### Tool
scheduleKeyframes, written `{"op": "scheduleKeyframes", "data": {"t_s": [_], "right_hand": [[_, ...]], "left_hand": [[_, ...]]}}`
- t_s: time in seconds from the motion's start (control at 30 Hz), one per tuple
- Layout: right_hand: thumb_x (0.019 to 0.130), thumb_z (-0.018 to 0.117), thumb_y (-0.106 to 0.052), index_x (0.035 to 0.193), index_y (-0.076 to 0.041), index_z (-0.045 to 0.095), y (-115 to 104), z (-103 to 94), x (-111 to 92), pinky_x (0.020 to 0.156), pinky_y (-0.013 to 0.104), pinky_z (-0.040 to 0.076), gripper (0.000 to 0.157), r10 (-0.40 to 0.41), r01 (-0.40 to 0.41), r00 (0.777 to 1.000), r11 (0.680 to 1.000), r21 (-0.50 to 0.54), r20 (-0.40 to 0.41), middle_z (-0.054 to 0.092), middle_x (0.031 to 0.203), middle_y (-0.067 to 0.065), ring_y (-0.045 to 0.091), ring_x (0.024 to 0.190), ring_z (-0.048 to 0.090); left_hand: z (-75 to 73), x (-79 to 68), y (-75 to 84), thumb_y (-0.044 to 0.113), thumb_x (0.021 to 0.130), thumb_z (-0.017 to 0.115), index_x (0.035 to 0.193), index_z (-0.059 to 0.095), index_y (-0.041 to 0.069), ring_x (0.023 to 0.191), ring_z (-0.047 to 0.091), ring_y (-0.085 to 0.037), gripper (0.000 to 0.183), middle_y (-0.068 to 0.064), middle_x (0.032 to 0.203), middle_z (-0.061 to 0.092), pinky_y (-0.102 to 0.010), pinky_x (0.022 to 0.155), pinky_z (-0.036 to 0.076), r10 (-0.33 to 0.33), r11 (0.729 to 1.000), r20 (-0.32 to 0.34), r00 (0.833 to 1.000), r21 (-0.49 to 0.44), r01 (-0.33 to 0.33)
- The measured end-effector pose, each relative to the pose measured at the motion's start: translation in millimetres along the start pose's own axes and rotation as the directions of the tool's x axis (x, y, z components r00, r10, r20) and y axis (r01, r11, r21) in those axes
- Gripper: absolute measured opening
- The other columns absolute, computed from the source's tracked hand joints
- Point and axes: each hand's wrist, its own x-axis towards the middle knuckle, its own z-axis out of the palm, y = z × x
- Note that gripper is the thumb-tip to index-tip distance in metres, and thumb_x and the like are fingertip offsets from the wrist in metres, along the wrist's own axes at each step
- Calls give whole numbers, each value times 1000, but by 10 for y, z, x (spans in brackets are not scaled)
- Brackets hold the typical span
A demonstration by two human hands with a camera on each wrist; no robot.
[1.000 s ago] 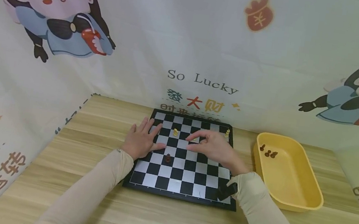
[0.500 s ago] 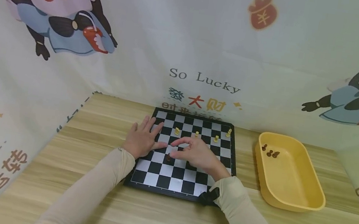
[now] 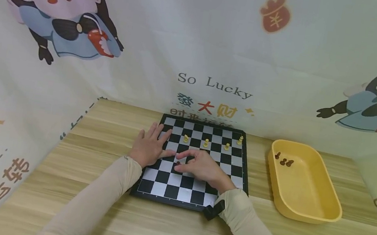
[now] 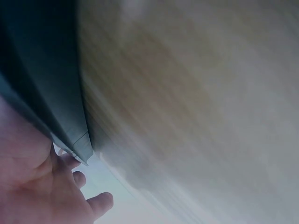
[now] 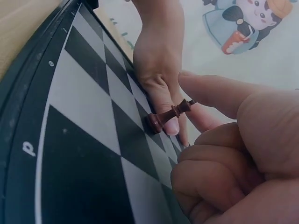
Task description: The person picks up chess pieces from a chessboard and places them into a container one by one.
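A dark brown chess king (image 5: pixel 163 117) stands upright on the chessboard (image 3: pixel 185 194). My right hand (image 3: pixel 203 169) is over the board, index finger and thumb spread apart on either side of the king. In the right wrist view a gap shows between the thumb and the piece, and the other fingers are curled in. My left hand (image 3: pixel 148 146) rests spread on the board's left side, its thumb pointing toward the king. The left wrist view shows the palm (image 4: pixel 42 191) beside the board's dark edge (image 4: pixel 51 70).
Pale yellow chess pieces stand toward the back: a knight (image 3: pixel 186 138), a rook-shaped one (image 3: pixel 206 143), a small one (image 3: pixel 226 146) and a taller one (image 3: pixel 240 140). Right of the board, a yellow tray (image 3: pixel 304 219) holds brown pieces (image 3: pixel 283 161). A printed cloth (image 3: pixel 163 41) hangs behind the table.
My right hand has moved left and nearer across the board, from above its middle to around the brown king. The left hand stays in place.
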Motion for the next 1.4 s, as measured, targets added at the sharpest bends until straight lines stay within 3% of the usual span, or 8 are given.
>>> {"op": "scheduleKeyframes", "data": {"t_s": [0.27, 0.47, 0.8, 1.07, 1.4], "right_hand": [[85, 83, -24, 115, -18, 72, 52, 18, 27, 40, 23, 24, 32, 34, -34, 999, 999, 3, 11, 41, 48, -10, 7, 38, 29], [86, 82, -24, 112, -18, 74, 62, 30, 25, 40, 23, 26, 28, 43, -43, 998, 999, -3, 34, 41, 48, -11, 6, 37, 29], [88, 81, -25, 109, -17, 77, 96, 60, 52, 48, 22, 31, 23, 5, -7, 1000, 995, -102, -21, 53, 53, -9, 6, 47, 38], [90, 78, -25, 106, -16, 77, 78, 69, 63, 47, 22, 30, 18, -25, 23, 1000, 994, -111, -11, 51, 52, -10, 6, 46, 38], [89, 79, -27, 105, -17, 78, 94, 23, 42, 45, 23, 30, 19, -4, 1, 999, 997, -83, -34, 52, 53, -6, 8, 43, 38]], "left_hand": [[-1, -1, 2, 69, 101, 34, 164, 25, 17, 160, 14, -37, 82, -17, 171, 19, -64, 122, 28, 1, 1000, -22, 1000, -27, -1], [19, 5, -9, 70, 101, 32, 165, 21, 19, 161, 10, -36, 83, -16, 172, 16, -64, 124, 25, -6, 999, -2, 1000, -33, 6], [35, 19, -9, 71, 100, 31, 165, 21, 20, 161, 9, -35, 83, -15, 172, 15, -64, 124, 24, -7, 999, 0, 1000, -40, 7], [40, 18, -28, 71, 100, 31, 164, 22, 20, 161, 10, -35, 83, -15, 172, 16, -63, 123, 26, -11, 1000, -11, 1000, -24, 11], [22, 8, -11, 72, 100, 29, 165, 21, 20, 161, 11, -36, 83, -15, 172, 16, -63, 123, 27, -8, 1000, -1, 1000, -5, 8]]}}
